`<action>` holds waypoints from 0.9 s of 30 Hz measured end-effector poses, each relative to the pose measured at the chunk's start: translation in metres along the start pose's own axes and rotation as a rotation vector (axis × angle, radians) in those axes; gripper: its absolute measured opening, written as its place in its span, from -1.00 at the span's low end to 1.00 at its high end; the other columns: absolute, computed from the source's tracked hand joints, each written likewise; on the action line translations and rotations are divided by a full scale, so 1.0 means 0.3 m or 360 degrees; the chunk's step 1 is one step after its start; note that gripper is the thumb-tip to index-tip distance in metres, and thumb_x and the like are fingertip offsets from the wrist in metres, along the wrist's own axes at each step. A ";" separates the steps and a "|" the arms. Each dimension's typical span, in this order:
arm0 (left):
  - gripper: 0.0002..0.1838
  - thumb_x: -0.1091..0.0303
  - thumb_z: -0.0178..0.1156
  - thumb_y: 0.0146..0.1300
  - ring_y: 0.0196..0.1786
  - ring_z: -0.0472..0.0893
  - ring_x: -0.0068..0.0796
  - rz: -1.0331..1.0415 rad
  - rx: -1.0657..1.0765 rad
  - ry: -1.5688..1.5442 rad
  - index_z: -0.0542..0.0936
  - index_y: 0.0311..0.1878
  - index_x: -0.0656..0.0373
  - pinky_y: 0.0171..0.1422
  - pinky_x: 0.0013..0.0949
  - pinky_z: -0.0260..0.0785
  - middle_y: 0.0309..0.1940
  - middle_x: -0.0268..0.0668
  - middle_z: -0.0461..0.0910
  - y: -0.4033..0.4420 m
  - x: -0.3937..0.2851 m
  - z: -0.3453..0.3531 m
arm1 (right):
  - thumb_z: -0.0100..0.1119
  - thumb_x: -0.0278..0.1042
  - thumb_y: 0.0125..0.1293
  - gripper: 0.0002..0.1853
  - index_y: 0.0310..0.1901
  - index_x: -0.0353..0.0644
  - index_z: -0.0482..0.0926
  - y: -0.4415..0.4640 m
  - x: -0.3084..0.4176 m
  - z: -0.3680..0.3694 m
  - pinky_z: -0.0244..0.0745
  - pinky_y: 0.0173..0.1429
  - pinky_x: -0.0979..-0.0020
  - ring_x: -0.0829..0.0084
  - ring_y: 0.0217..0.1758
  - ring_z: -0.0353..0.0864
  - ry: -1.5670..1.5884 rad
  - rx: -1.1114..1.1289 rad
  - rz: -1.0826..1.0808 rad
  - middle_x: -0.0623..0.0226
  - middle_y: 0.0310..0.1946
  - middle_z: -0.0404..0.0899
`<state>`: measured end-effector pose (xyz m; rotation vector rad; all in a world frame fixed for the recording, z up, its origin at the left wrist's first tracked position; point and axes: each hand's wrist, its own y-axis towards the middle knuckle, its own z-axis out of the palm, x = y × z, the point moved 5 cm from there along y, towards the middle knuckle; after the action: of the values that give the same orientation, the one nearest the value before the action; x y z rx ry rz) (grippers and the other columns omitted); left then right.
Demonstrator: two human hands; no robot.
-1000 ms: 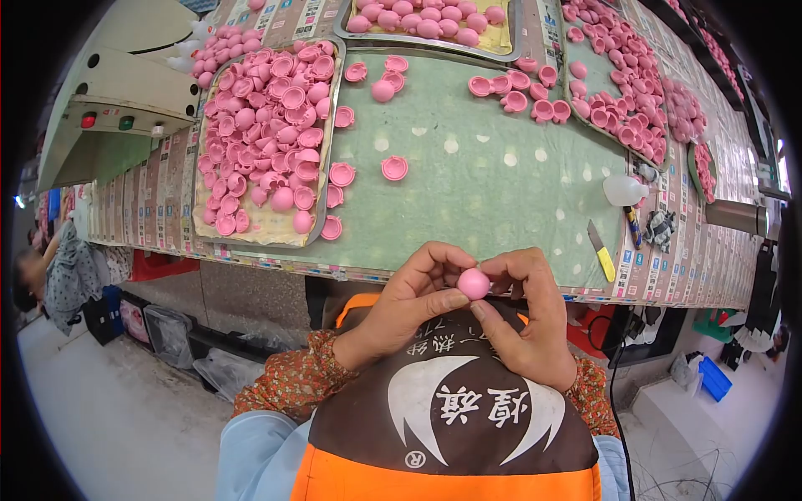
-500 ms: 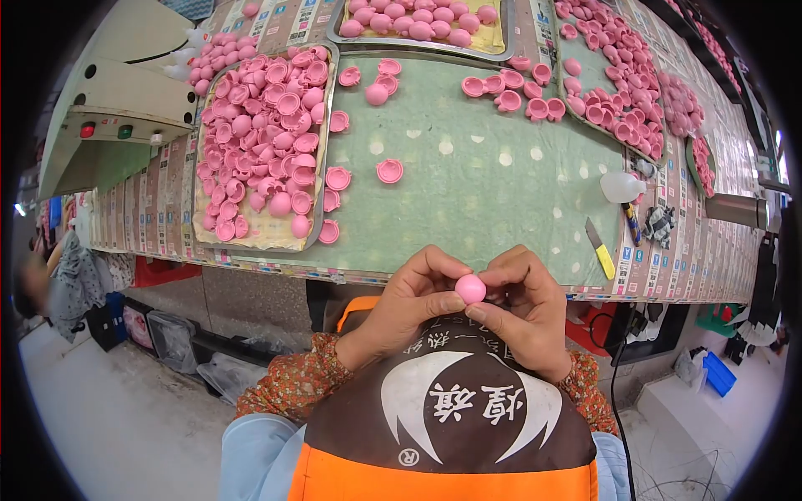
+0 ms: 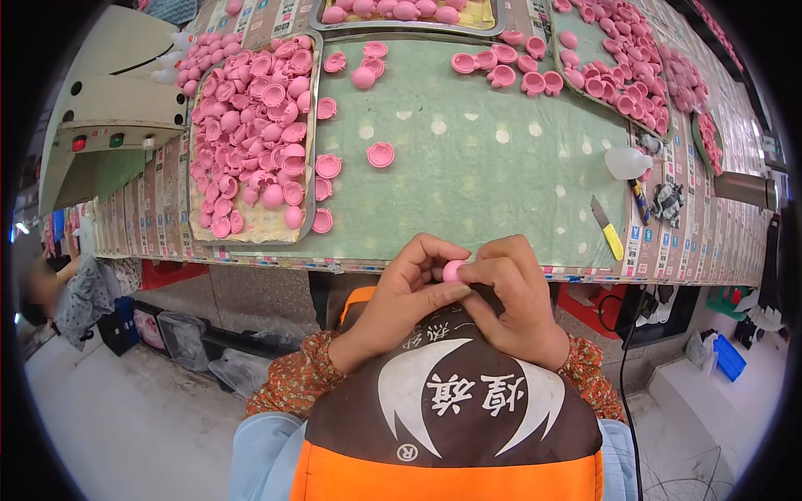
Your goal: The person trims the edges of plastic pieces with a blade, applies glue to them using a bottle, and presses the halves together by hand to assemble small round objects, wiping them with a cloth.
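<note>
A small pink plastic ball (image 3: 454,270) is held between my two hands, just in front of the table's near edge and above my apron. My left hand (image 3: 411,288) pinches it from the left with thumb and fingers. From the right, my right hand (image 3: 511,292) has its fingers closed against the ball, covering part of it. On the green cloth (image 3: 468,192) beyond my hands lies an open pink ball shell (image 3: 380,154). More loose shells lie along the right side of the left tray (image 3: 311,167), which is heaped with pink shells.
At the back stands another metal tray (image 3: 493,31) of pink balls. A tray (image 3: 576,92) of shells is at the right, with loose shells (image 3: 502,76) beside it. A yellow-handled knife (image 3: 614,242), white bottle (image 3: 628,164) and pen (image 3: 639,203) lie right. A machine (image 3: 117,108) stands left.
The ball has shifted slightly left and up, and the right-hand fingers now cover more of it. My view has tilted a little downward.
</note>
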<state>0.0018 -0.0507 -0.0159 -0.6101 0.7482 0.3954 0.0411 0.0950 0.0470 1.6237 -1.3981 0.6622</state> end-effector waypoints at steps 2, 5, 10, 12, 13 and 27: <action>-0.63 0.46 0.21 0.44 0.20 0.54 -0.53 -0.0035 -0.0006 -0.0117 0.40 0.25 0.19 0.32 -0.39 0.41 0.12 -0.27 0.54 -0.007 -0.015 0.014 | 0.47 -0.63 0.02 -0.60 -0.09 -0.16 0.57 -0.003 -0.003 -0.001 0.44 -0.10 0.33 0.30 -0.13 0.50 0.0038 -0.0023 0.0010 0.23 -0.18 0.48; -0.64 0.44 0.19 0.46 0.23 0.54 -0.48 -0.0072 -0.0028 -0.0324 0.39 0.25 0.17 0.37 -0.36 0.39 0.14 -0.23 0.55 -0.014 -0.042 0.024 | 0.52 -0.54 0.02 -0.57 -0.05 -0.14 0.58 -0.002 -0.026 -0.018 0.45 -0.10 0.32 0.32 -0.10 0.50 0.0216 -0.0075 0.0258 0.22 -0.14 0.47; -0.63 0.43 0.16 0.47 0.27 0.55 -0.43 -0.0042 -0.0023 -0.0357 0.36 0.27 0.14 0.37 -0.31 0.42 0.19 -0.17 0.55 -0.006 -0.019 0.009 | 0.60 -0.44 -0.01 -0.44 0.07 -0.20 0.60 -0.029 -0.064 0.008 0.51 -0.05 0.37 0.36 -0.06 0.51 0.0098 -0.0087 0.0227 0.21 -0.08 0.41; -0.62 0.44 0.14 0.49 0.26 0.56 -0.42 -0.0004 0.0042 -0.0408 0.31 0.29 0.11 0.38 -0.29 0.41 0.19 -0.16 0.56 -0.006 -0.007 0.011 | 0.60 -0.45 -0.01 -0.45 0.07 -0.20 0.61 -0.040 -0.072 0.016 0.52 -0.05 0.38 0.36 -0.06 0.51 0.0112 -0.0083 0.0262 0.20 -0.08 0.40; -0.62 0.44 0.14 0.49 0.26 0.56 -0.42 -0.0017 0.0048 -0.0407 0.31 0.29 0.11 0.38 -0.29 0.41 0.19 -0.16 0.56 -0.005 -0.008 0.016 | 0.60 -0.47 -0.01 -0.45 0.07 -0.21 0.63 -0.044 -0.076 0.017 0.53 -0.04 0.39 0.36 -0.05 0.52 0.0123 -0.0070 0.0284 0.20 -0.08 0.40; -0.35 0.51 0.13 0.48 0.36 0.47 -0.39 0.0010 0.0012 -0.0218 0.08 0.52 0.06 0.44 -0.30 0.33 0.30 -0.10 0.46 -0.002 -0.026 0.050 | 0.48 -0.62 -0.09 -0.40 0.10 -0.07 0.68 -0.039 -0.033 -0.010 0.47 -0.14 0.37 0.29 -0.06 0.45 -0.0274 -0.0089 0.0089 0.23 -0.06 0.45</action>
<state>0.0045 -0.0426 -0.0012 -0.5679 0.6205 0.4358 0.0507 0.1025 0.0371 1.6340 -1.5769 0.5201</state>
